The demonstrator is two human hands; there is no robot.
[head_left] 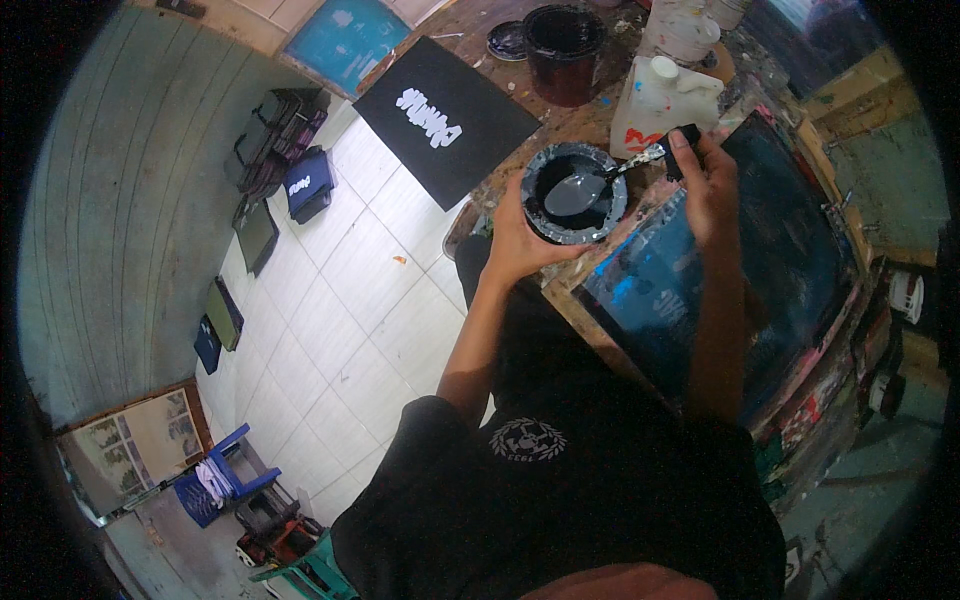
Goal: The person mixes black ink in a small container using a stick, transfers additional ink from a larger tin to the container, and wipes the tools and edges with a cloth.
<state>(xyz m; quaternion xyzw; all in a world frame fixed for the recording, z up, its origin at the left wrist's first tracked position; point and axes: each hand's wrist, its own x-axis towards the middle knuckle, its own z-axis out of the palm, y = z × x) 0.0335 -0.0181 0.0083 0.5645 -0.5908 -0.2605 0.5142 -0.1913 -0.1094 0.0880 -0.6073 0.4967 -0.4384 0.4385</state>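
Note:
My left hand [515,240] is wrapped round the side of a dark tub [577,237] whose rim is crusted with grey paint. In my right hand [710,185] is the black handle of a metal spoon [636,160], pinched near its end. The spoon's bowl dips into the tub and is coated with grey paint. A wooden screen frame [715,290] with dark, paint-stained mesh lies beneath my right forearm. Left of the tub, a black sheet [430,150] with white lettering juts out past the table's edge.
A dark bucket [563,85] and a whitish plastic jug [650,105] stand behind the tub on the stained table. A blue-meshed screen [345,45] lies at the far left. Dark flat pieces [309,187] line the tiled floor [350,290]. Low down stands a blue chair [235,462].

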